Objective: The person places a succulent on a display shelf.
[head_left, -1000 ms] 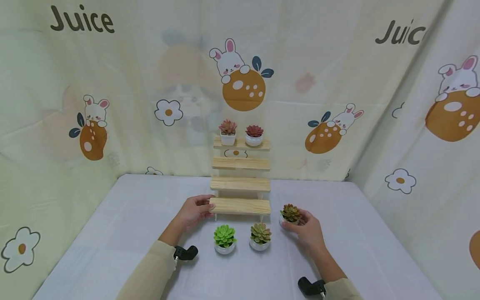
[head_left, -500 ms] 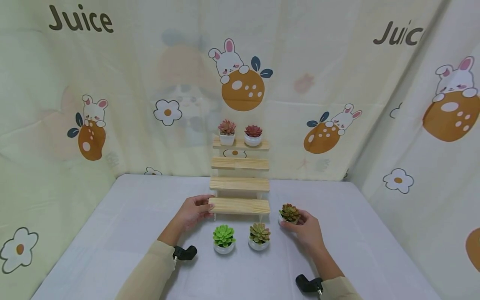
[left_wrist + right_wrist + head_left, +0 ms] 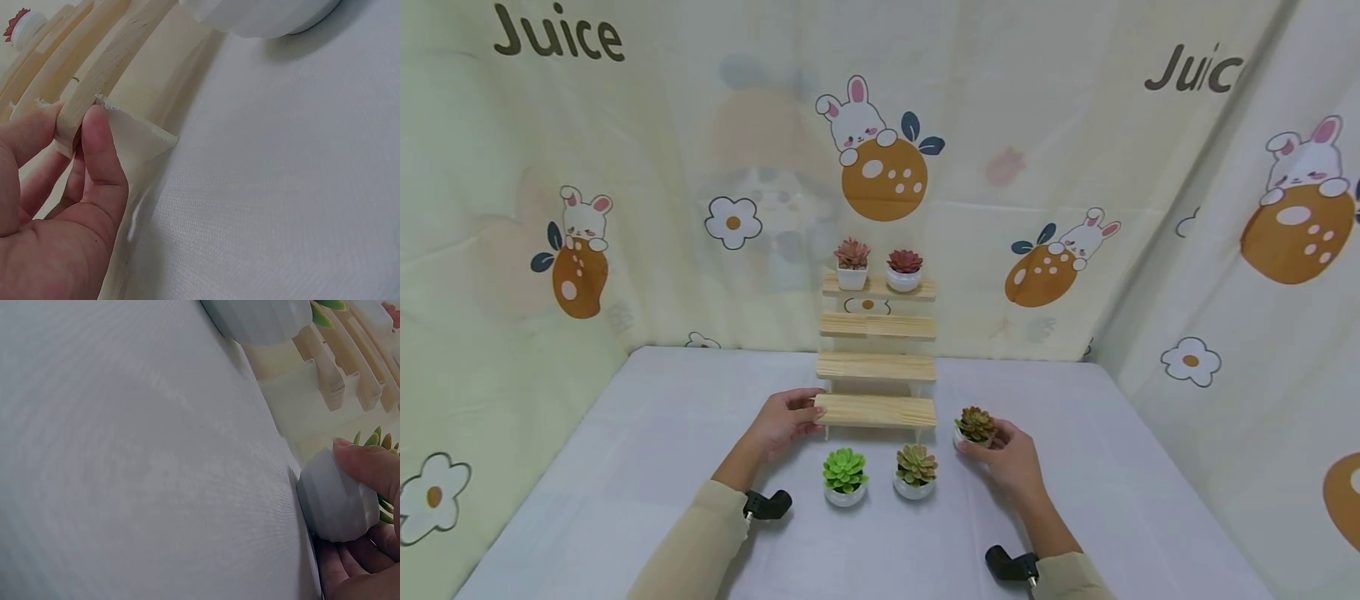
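Observation:
My left hand pinches the left end of the lowest step of a wooden tiered shelf; the left wrist view shows thumb and fingers on either side of the board. To the right of the shelf, my right hand grips a brownish-green potted succulent. In the right wrist view its white ribbed pot sits between thumb and fingers, its base at the tablecloth. In front of the shelf stand a bright green potted succulent and a pale green potted succulent.
On the top step are a pink succulent in a square pot and a dark red succulent in a round pot. A printed curtain hangs behind the white-covered table.
Both hands keep their holds on the shelf and the succulent. The whole head view has shifted slightly; nothing else has visibly moved.

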